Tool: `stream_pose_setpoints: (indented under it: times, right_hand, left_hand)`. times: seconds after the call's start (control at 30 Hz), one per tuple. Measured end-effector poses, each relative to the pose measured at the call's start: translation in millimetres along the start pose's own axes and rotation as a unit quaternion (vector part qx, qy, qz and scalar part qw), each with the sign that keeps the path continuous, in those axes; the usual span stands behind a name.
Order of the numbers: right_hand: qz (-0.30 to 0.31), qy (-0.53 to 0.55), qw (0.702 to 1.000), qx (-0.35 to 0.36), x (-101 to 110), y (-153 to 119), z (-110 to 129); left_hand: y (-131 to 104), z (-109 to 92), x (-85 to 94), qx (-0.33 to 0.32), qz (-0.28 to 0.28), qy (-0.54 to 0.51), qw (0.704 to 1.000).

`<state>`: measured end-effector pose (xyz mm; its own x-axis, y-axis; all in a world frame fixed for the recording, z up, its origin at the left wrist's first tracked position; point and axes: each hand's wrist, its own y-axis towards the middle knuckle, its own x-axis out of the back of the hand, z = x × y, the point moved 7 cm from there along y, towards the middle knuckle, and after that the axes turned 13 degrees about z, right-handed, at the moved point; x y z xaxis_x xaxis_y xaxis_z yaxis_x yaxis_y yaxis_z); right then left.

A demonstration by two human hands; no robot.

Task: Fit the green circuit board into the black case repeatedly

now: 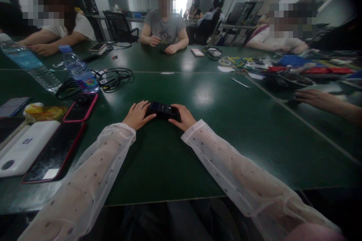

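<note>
Both of my hands hold a small black device with a lit screen [163, 109] just above or on the green table; I cannot tell its exact kind. My left hand [138, 116] grips its left end, the thumb along the near edge. On the opposite end, my right hand [183, 116] has its fingers over the top and its thumb at the near side. White text or icons show on the dark screen, too small to read. Sheer white dotted sleeves cover both my forearms.
Left of my arms lie a red-edged phone [56, 150], a white power bank [28, 147], a pink-cased phone [81, 107], bottles [77, 67] and black cables [117, 79]. A wrench [240, 83] and a cluttered pile [305, 66] are at right. Another person's hand [313, 99] rests nearby; people sit opposite.
</note>
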<state>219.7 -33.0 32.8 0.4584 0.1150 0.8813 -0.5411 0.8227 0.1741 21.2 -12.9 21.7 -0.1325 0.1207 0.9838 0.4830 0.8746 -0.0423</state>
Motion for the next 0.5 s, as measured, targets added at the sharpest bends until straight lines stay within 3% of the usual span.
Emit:
stream_pose_setpoints:
  times: [0.5]
  right_hand:
    - [0.000, 0.010, 1.000, 0.006, -0.7, 0.8, -2.4]
  left_hand:
    - [0.5, -0.4, -0.3, 0.001, 0.001, -0.001, 1.000]
